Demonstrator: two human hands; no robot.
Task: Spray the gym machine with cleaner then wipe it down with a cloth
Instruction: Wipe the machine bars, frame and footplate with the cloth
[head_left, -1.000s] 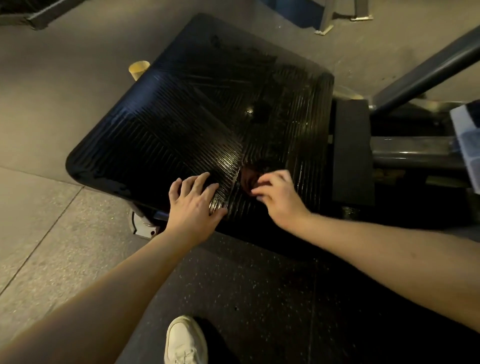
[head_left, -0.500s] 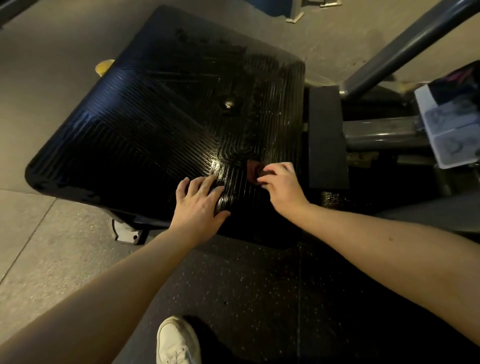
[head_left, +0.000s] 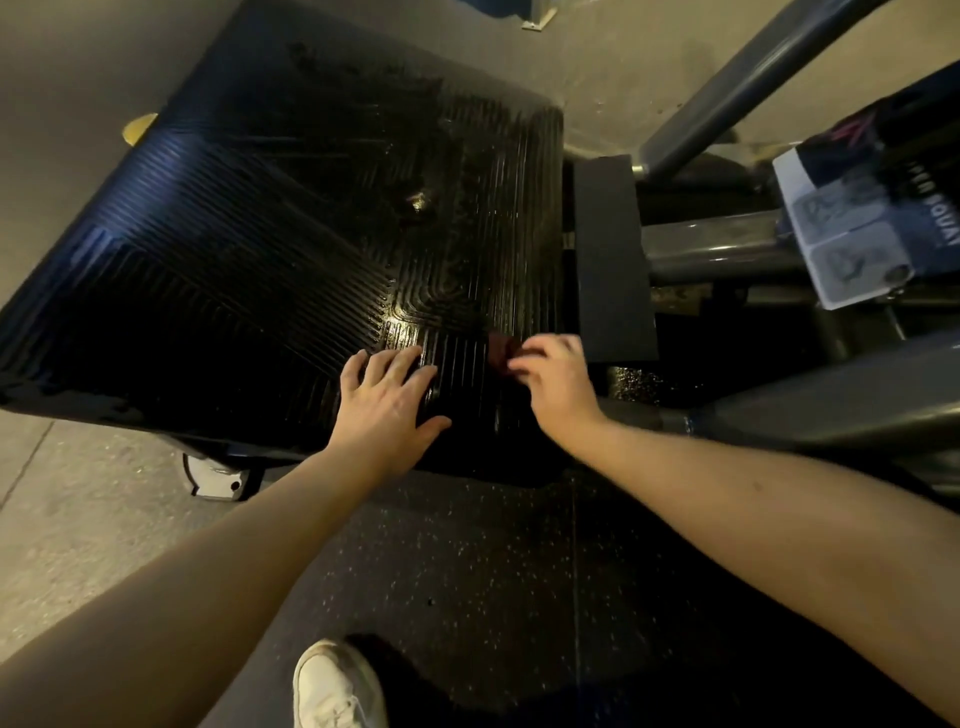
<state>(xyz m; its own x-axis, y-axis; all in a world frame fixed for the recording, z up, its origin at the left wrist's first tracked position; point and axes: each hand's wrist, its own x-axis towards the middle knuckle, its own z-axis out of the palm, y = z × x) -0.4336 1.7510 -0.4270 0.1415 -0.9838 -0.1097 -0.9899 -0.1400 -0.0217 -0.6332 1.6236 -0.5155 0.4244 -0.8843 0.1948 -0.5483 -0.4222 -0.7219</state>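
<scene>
I see the left hand (head_left: 387, 400) flat, fingers spread, on the footplate (head_left: 260, 234); the right hand's (head_left: 558, 387) curled fingers pinch a dark cloth (head_left: 500, 349).

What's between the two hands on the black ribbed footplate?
Head view: only bare glossy ribs of the black ribbed footplate lie between left hand and right hand, which pinches a small dark reddish cloth.

A pale, concrete-like floor (head_left: 72, 519) fills the frame from 9 to 12 o'clock, crossed by a thin seam (head_left: 26, 462) at 9. Dark speckled rubber matting (head_left: 493, 597) covers 6 o'clock. A small yellow object (head_left: 136, 126), perhaps a cone, sits at 10. The light is dim and warm.
</scene>
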